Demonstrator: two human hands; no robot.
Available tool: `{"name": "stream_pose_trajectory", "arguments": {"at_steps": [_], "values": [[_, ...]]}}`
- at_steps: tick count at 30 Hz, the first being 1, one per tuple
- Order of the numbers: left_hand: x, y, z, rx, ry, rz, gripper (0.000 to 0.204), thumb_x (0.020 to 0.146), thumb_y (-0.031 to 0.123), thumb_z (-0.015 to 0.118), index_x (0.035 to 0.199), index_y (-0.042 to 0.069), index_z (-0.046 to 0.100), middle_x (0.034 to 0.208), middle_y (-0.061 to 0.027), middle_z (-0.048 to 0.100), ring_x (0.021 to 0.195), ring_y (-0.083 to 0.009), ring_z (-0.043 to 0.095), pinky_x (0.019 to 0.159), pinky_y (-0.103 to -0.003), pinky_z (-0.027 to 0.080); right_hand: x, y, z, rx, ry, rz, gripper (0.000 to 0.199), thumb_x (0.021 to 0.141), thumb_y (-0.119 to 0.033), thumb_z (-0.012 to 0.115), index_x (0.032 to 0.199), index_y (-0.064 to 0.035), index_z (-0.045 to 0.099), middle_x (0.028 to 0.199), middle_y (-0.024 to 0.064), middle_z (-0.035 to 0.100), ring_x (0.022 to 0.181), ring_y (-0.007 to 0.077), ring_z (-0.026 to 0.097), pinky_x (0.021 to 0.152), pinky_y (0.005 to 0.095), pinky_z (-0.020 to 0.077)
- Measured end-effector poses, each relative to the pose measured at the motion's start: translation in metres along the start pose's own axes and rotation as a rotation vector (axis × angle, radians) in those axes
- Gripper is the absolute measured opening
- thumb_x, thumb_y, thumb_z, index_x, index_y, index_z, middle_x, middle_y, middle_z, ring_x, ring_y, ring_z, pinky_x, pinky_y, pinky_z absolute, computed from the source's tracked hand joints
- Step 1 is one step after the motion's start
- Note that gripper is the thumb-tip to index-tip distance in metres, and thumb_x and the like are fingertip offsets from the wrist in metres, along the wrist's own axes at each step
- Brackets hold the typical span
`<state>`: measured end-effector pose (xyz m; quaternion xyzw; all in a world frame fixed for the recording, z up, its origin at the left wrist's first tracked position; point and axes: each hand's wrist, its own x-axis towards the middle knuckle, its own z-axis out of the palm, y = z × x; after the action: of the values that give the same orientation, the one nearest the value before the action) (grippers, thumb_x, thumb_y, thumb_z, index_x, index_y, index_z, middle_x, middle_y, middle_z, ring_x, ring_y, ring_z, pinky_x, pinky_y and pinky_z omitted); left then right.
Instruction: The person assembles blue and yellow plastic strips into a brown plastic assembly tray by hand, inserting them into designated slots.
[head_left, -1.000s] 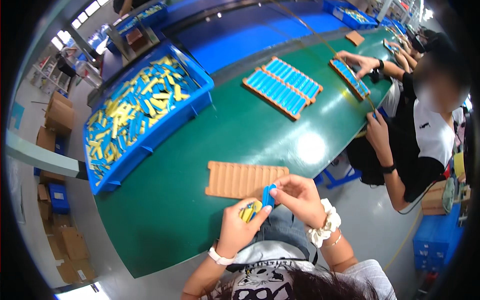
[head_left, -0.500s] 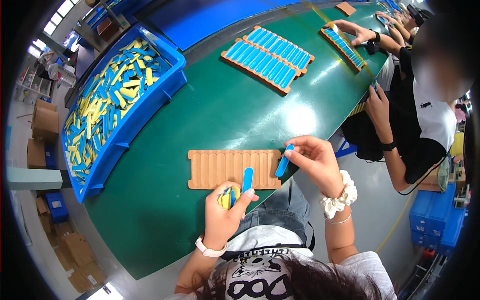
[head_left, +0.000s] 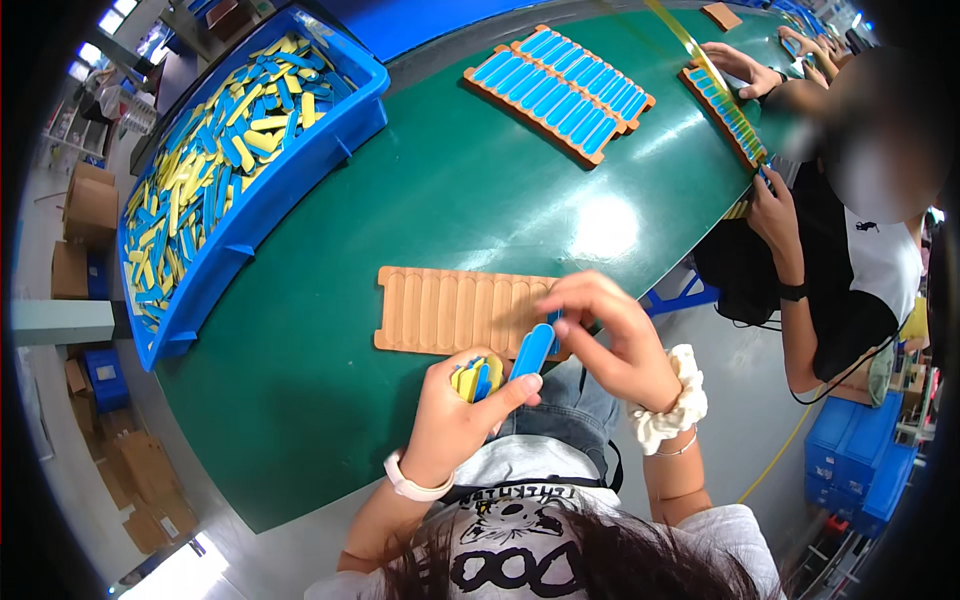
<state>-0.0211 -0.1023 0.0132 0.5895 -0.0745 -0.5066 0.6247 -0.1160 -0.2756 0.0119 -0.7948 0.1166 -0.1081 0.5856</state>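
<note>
The left hand has its grip closed, pinching a blue strip while cupping a bundle of yellow and blue strips, beside the near edge of the brown grooved tray on the green worktop. The right hand bends over that tray's right end, where a 2nd blue strip shows partly hidden, and whether its grip holds it I cannot tell. At left stands a blue bin of strips; farther off lie 2 filled trays
</note>
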Motion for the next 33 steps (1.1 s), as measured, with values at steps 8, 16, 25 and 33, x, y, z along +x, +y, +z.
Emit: {"name": "stream_pose_trajectory", "arguments": {"at_steps": [8,16,25,33], "values": [[-0.002,-0.004,-0.014,-0.415,-0.301,-0.245,0.021,0.085,0.017,0.068,0.078,0.003,0.053,0.062,-0.0056,0.058,0.045,-0.004,0.042,0.04,-0.019,0.029,-0.003,0.023,-0.007,0.417,-0.188,-0.273,0.02,0.076,-0.001,0.072,0.096,-0.0011,0.068,0.101,0.0117,0.062,0.093,0.0184,0.058,0.077,0.0308,0.0485],[-0.003,-0.008,-0.013,-0.361,0.14,-0.001,0.017,0.091,0.011,0.056,0.079,0.007,0.045,0.06,-0.0026,0.046,0.043,-0.0072,0.037,0.04,-0.023,0.027,0.004,0.013,0.01,-0.699,0.255,-0.36,0.017,0.072,-0.007,0.074,0.083,-0.0046,0.062,0.094,0.0048,0.065,0.079,0.0213,0.056,0.069,0.033,0.0417],[-0.003,-0.008,-0.015,-0.356,0.143,0.021,0.016,0.09,0.012,0.06,0.081,0.007,0.047,0.059,0.0008,0.045,0.044,-0.0046,0.037,0.041,-0.021,0.027,-0.022,-0.016,0.029,-0.952,0.068,-0.234,0.033,0.072,-0.023,0.074,0.1,-0.0066,0.067,0.104,0.0005,0.063,0.082,0.0198,0.05,0.069,0.0335,0.0355],[-0.003,-0.001,-0.013,-0.278,-0.174,-0.09,0.021,0.082,0.015,0.071,0.075,0.006,0.053,0.056,0.004,0.044,0.045,-0.0031,0.036,0.042,-0.021,0.026,-0.016,-0.012,0.006,0.324,-0.101,-0.112,0.035,0.073,-0.006,0.076,0.106,-0.0007,0.066,0.101,0.0121,0.065,0.084,0.0194,0.061,0.072,0.0295,0.0486]]}}
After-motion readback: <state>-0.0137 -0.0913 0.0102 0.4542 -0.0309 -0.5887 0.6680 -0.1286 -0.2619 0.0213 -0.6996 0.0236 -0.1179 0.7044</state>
